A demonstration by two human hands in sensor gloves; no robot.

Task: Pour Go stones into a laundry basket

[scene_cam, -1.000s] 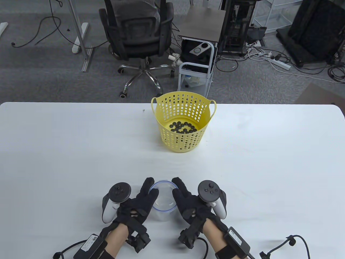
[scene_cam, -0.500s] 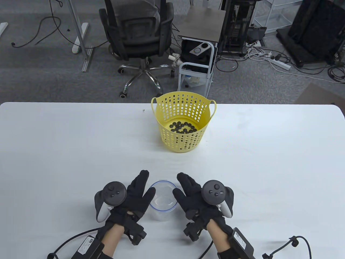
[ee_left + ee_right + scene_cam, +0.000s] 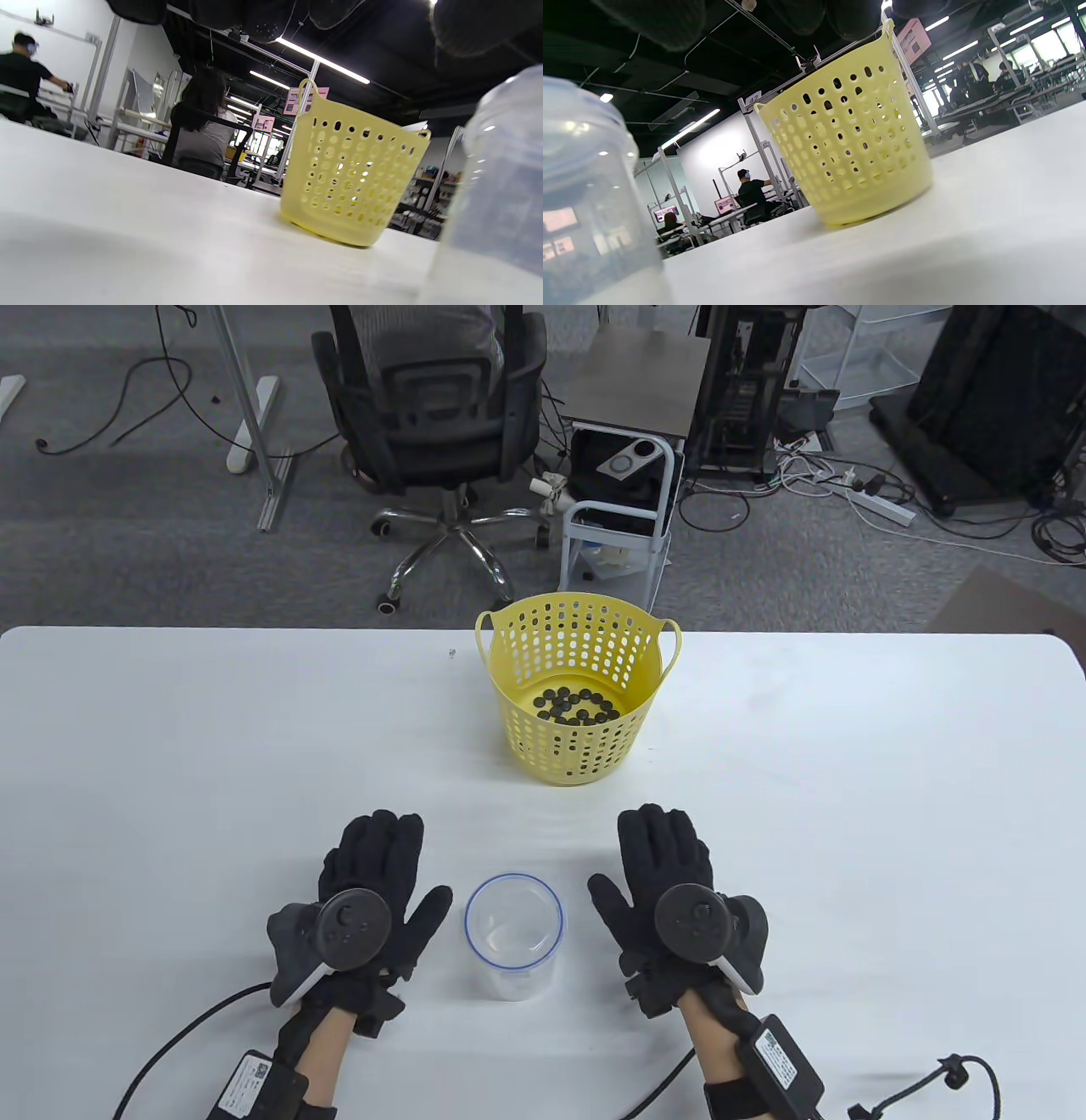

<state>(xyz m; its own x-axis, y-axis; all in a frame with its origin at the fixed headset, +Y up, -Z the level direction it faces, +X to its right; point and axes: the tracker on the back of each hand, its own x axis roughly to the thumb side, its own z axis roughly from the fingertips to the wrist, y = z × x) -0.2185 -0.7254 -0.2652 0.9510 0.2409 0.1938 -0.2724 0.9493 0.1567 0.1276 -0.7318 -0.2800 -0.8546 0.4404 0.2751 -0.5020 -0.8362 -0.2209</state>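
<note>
A yellow perforated laundry basket stands upright at the table's far middle, with several black Go stones on its bottom. It also shows in the left wrist view and the right wrist view. A clear round container with a blue rim stands upright and empty near the front edge, blurred at the edge of both wrist views. My left hand lies flat and open on the table left of it. My right hand lies flat and open right of it. Neither touches it.
The white table stretches wide on both sides. A tiny speck lies left of the basket. Cables trail from my wrists at the front edge. Beyond the far edge are an office chair and a small cart.
Both hands have let go of the clear container and moved apart, the left one leftward, the right one rightward, flattening palm-down on the table. The container and the basket have not moved.
</note>
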